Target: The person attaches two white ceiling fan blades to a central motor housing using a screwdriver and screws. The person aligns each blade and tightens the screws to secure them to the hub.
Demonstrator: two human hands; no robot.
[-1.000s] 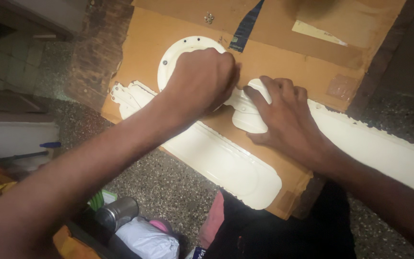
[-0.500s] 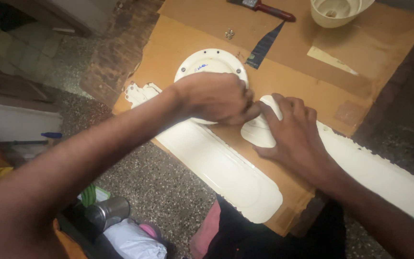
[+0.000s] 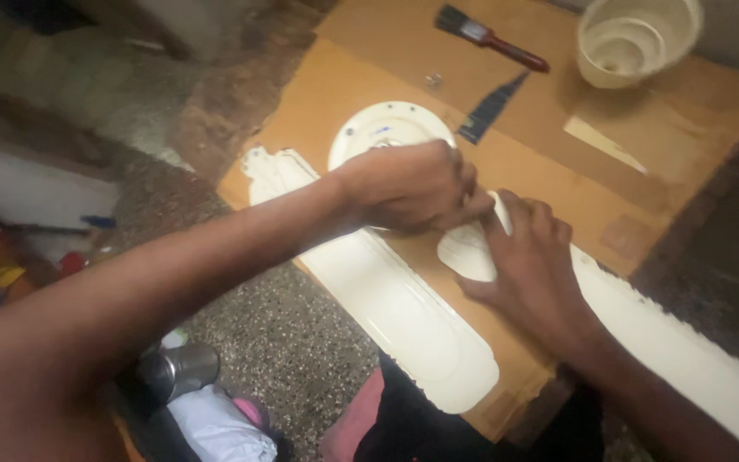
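Note:
My left hand is a closed fist over the joint between a round cream disc and the narrow end of a cream fan blade. Whatever it may grip is hidden. My right hand lies over that narrow end, fingers curled on it and pressing it down, touching my left hand. This blade runs off to the lower right. A second cream fan blade lies under my left forearm, pointing toward me. Everything rests on brown cardboard.
A red-handled paintbrush, a cream cup-shaped cover, a dark strip and small metal screws lie at the cardboard's far side. A metal can and white cloth sit on the speckled floor near my left arm.
The view tilted upward, bringing the paintbrush and cup-shaped cover into sight. Both hands stay together at the blade's narrow end, the left fist shifting slightly toward the right hand.

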